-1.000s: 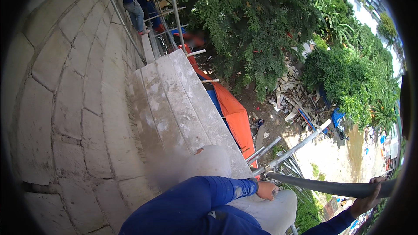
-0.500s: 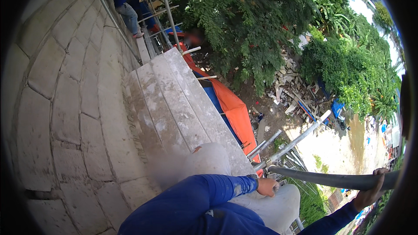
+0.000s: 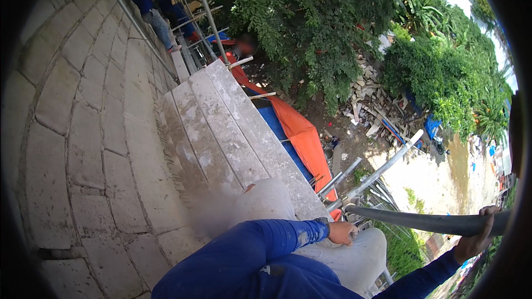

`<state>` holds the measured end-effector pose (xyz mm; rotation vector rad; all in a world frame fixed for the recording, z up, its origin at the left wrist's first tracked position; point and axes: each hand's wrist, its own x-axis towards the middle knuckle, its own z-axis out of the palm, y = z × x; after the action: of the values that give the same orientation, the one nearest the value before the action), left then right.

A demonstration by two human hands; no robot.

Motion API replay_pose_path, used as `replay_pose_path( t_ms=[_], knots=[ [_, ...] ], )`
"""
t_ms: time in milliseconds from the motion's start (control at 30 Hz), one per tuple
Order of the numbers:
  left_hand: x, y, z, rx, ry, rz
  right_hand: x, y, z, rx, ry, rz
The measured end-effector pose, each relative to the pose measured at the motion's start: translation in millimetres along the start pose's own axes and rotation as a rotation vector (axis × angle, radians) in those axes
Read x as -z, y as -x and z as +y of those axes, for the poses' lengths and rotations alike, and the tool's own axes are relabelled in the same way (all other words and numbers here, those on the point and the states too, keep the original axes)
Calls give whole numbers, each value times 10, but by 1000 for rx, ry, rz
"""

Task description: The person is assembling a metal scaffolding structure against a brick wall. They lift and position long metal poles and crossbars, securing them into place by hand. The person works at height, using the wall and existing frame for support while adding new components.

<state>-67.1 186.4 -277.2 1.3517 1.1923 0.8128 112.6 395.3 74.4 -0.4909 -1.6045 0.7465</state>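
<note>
My left hand (image 3: 342, 233) lies closed on my right thigh, its fingers curled in and nothing showing between them. Its blue-sleeved arm crosses in front of my body, with a dark band at the wrist. Out at the right, my right hand (image 3: 478, 236) is wrapped round a dark scaffold pipe (image 3: 410, 218). That pipe runs from a joint beside my knee toward the right rim. My legs, in pale trousers (image 3: 360, 254), rest over a platform of stained grey planks (image 3: 224, 119). A blurred patch hides part of the area beside my left knee.
A wall of large stone blocks (image 3: 88, 149) rises along the left. A light metal tube (image 3: 388, 164) juts out past the platform's edge. Below hangs an orange tarp (image 3: 302, 138), with rubble (image 3: 366, 91) and trees (image 3: 310, 27) beyond. Farther off, a person (image 3: 158, 25) stands on scaffolding.
The view has shifted slightly. My left hand stays on my thigh, and my right hand keeps its hold on the dark pipe.
</note>
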Motion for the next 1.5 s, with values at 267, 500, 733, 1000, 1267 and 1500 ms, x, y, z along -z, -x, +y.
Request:
replay_pose_path(
  t_ms=[267,500,733,1000,1267,1500],
  knots=[
    [-29,-26,-57,-11,-3,1,-40,-3,-23,15,20,10],
    [-12,-24,-38,-10,-4,-6,67,-20,27,-25,18,22],
    [-82,-52,-136,-31,34,43,-1,-14,1,-5,33,31],
    [-68,-44,-132,-21,47,39,166,-41,102,7,12,-25],
    [-69,-53,-134,-20,36,33,-21,-4,-2,15,27,19],
    [-59,-33,-102,-12,54,30,12,-19,8,5,4,13]
  ],
)
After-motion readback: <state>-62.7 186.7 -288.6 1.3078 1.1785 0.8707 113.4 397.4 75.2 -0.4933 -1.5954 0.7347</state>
